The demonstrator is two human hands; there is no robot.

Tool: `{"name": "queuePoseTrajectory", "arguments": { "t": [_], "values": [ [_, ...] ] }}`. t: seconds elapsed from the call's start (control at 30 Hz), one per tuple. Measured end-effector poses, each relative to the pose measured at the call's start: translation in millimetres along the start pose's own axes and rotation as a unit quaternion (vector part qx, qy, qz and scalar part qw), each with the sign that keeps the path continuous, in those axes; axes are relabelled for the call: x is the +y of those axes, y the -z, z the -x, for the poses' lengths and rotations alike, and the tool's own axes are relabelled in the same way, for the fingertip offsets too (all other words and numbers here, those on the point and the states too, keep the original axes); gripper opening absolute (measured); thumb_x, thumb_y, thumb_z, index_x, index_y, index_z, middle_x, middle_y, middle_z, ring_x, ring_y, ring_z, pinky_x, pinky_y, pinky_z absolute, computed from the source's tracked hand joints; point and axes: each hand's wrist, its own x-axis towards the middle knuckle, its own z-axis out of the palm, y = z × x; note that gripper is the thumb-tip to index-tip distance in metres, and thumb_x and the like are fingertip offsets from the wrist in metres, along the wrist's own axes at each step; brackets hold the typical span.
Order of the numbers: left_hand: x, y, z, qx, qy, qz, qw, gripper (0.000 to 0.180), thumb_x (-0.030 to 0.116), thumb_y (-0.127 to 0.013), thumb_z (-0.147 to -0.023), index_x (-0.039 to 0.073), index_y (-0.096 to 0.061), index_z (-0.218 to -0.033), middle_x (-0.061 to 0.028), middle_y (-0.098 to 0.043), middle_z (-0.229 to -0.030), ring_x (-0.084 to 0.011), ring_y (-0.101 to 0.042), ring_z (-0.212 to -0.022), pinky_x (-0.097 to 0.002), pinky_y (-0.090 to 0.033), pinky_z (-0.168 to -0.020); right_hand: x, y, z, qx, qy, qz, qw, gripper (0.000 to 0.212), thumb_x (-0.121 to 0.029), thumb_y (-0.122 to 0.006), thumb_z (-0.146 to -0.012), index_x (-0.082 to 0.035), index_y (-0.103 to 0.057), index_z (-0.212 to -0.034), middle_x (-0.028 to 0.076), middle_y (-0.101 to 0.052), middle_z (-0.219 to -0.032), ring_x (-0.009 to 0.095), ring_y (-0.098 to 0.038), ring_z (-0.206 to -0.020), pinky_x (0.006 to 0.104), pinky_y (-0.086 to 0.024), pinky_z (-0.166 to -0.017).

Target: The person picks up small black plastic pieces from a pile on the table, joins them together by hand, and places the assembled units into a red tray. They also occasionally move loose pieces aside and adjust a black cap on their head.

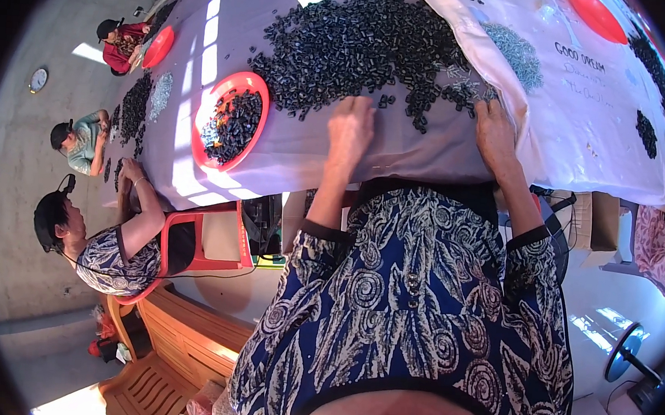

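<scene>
Lilac cloth point(298, 147) covers a long worktable in a bare grey-walled room, with strips of sunlight falling across it. Spread over the cloth lies a broad heap of small black pieces point(351, 47), its loose front edge close to the wearer, probably so that single pieces can be reached without stretching. Left hand point(352, 120) rests at that edge, fingers curled in together; whether a piece is pinched between them I cannot tell, since the back of the hand hides the fingertips. Right hand point(495, 130) sits farther along, fingertips bunched beside a few slim silvery pieces point(461, 89) that mingle with the black ones; its grip, too, is hidden. A larger silvery heap point(514, 54) lies beyond, on a white sheet point(576, 147), perhaps set apart so the two kinds do not mix and each hand has one near it. Left of the black heap, a red basin point(214, 95) holds more black pieces, its raised rim likely keeping them from scattering. Both forearms reach in over the table's near edge, which seems to suit close fingertip work. Farther left, a co-worker point(125, 251) sits on a red chair point(205, 264) at the same table.
</scene>
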Motion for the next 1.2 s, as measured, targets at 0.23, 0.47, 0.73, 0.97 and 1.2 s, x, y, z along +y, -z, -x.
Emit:
{"name": "queuePoseTrajectory", "arguments": {
  "t": [0.23, 0.47, 0.73, 0.97, 1.2],
  "values": [
    [8.7, -34.7, -5.2, 0.025, 0.012, -0.006, 1.000, 0.015, 0.007, -0.064, -0.073, 0.004, -0.058, -0.086, -0.0134, -0.055, -0.083, -0.0312, -0.054, -0.077, -0.0410, -0.044, -0.070, 4.6, -2.2, -0.1, 0.071, -0.018, -0.134, 0.988, 0.017, -0.007, -0.059, -0.077, -0.003, -0.047, -0.089, 0.016, -0.051, -0.087, 0.035, -0.055, -0.080, 0.0432, -0.046, -0.070],
    [11.1, -36.8, -4.2, 0.034, 0.022, -0.032, 0.999, 0.014, 0.006, -0.065, -0.073, 0.004, -0.058, -0.085, -0.0126, -0.056, -0.080, -0.0311, -0.056, -0.078, -0.0398, -0.046, -0.070, 2.9, -10.1, -0.3, 0.145, -0.026, -0.198, 0.969, 0.012, -0.006, -0.058, -0.080, -0.003, -0.048, -0.085, 0.015, -0.054, -0.080, 0.034, -0.056, -0.075, 0.0426, -0.045, -0.069],
    [7.7, -38.6, -6.3, 0.050, 0.008, -0.036, 0.998, 0.010, 0.005, -0.063, -0.074, 0.003, -0.055, -0.079, -0.0133, -0.056, -0.077, -0.0317, -0.056, -0.075, -0.0404, -0.045, -0.067, 5.5, -13.7, -1.2, 0.179, -0.037, -0.201, 0.962, 0.011, -0.005, -0.056, -0.081, -0.003, -0.049, -0.090, 0.015, -0.058, -0.080, 0.034, -0.058, -0.077, 0.0417, -0.046, -0.069],
    [10.1, -36.8, -1.6, 0.056, 0.021, -0.023, 0.998, 0.009, 0.004, -0.062, -0.075, 0.003, -0.053, -0.077, -0.0144, -0.056, -0.074, -0.0322, -0.056, -0.071, -0.0419, -0.045, -0.064, 0.4, -8.1, 0.5, 0.147, -0.079, -0.246, 0.955, 0.013, -0.007, -0.057, -0.082, -0.003, -0.047, -0.088, 0.014, -0.057, -0.077, 0.034, -0.057, -0.072, 0.0422, -0.045, -0.067],
    [8.9, -35.7, -4.8, 0.100, 0.038, 0.009, 0.994, 0.013, 0.002, -0.059, -0.075, 0.004, -0.056, -0.088, -0.0141, -0.055, -0.075, -0.0320, -0.056, -0.071, -0.0423, -0.045, -0.065, 2.2, -9.8, -0.6, 0.190, -0.040, -0.191, 0.962, 0.011, -0.007, -0.055, -0.082, -0.003, -0.046, -0.087, 0.015, -0.053, -0.082, 0.034, -0.055, -0.077, 0.0429, -0.044, -0.069]
  ]
}}
